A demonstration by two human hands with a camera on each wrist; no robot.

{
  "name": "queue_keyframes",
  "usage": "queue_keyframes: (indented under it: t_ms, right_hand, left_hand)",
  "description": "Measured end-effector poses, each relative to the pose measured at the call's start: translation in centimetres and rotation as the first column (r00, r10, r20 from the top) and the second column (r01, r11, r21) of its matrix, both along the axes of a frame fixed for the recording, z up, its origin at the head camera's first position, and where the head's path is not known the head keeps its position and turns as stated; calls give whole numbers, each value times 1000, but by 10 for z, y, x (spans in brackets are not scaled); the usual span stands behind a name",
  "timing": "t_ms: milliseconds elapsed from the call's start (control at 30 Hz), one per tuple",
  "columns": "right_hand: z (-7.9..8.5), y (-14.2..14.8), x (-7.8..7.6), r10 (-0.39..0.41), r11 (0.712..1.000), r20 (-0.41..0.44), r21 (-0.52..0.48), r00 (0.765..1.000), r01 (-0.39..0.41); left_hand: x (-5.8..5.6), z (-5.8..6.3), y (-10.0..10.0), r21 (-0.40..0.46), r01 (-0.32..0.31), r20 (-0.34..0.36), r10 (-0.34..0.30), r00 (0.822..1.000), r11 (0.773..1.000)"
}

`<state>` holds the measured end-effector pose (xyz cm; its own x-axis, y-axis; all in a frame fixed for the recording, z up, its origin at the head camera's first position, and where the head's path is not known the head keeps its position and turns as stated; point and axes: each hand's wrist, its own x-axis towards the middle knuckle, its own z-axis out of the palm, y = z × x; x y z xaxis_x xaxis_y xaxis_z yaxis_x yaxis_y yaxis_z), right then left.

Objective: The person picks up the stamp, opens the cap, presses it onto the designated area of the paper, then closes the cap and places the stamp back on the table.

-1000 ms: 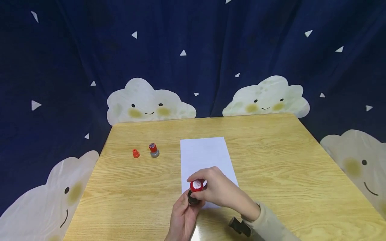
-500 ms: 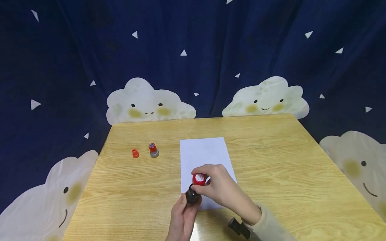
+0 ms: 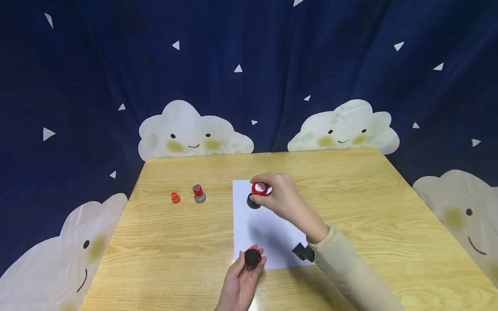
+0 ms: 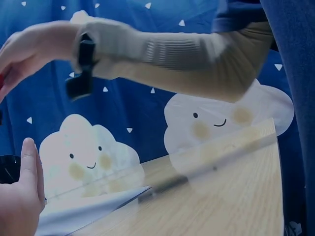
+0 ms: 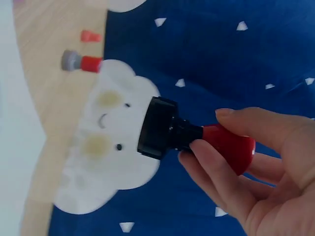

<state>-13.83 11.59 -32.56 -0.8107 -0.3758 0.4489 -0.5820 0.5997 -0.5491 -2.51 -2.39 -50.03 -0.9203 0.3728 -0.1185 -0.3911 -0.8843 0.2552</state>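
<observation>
High over the upper part of a white sheet of paper [image 3: 246,231], my right hand [image 3: 288,201] pinches a stamp [image 3: 260,188] by its red knob. In the right wrist view the stamp's black neck and wide black base [image 5: 158,128] point away from the fingers [image 5: 216,167]. Lower down, near the paper's front edge, my left hand [image 3: 240,283] holds a round black cap [image 3: 253,258] between thumb and fingers. The left wrist view shows only part of this cap [image 4: 9,169] behind the thumb.
On the left of the wooden table [image 3: 175,242] stand a small red peg-like piece [image 3: 175,198] and a smaller red stamp with a grey base [image 3: 199,194]. A dark blue curtain [image 3: 268,77] with white clouds surrounds the table's back and sides.
The stamp has come apart from the black cap. My right hand has carried it forward over the paper, while my left hand stays near the front with the cap.
</observation>
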Motion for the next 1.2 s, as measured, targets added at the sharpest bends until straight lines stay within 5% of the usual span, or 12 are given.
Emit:
queue_keyframes:
  t_ms: [200, 567, 867, 1200]
  right_hand:
    - [-18, -10, -48, -66, 992, 58, 109, 996, 59]
    - [-84, -29, -120, -116, 977, 125, 193, 985, 90]
    - [-113, -35, -135, -140, 972, 220, 219, 965, 91]
    - [-120, -39, -136, -160, 972, 239, 207, 958, 111]
  left_hand:
    - [1, -4, 3, 0, 29, -12, -29, 999, 1000]
    - [3, -5, 5, -10, 98, -57, -98, 993, 995]
    - [2, -4, 4, -27, 112, -28, -113, 993, 993]
    - [2, -4, 2, -41, 119, -18, -120, 993, 992]
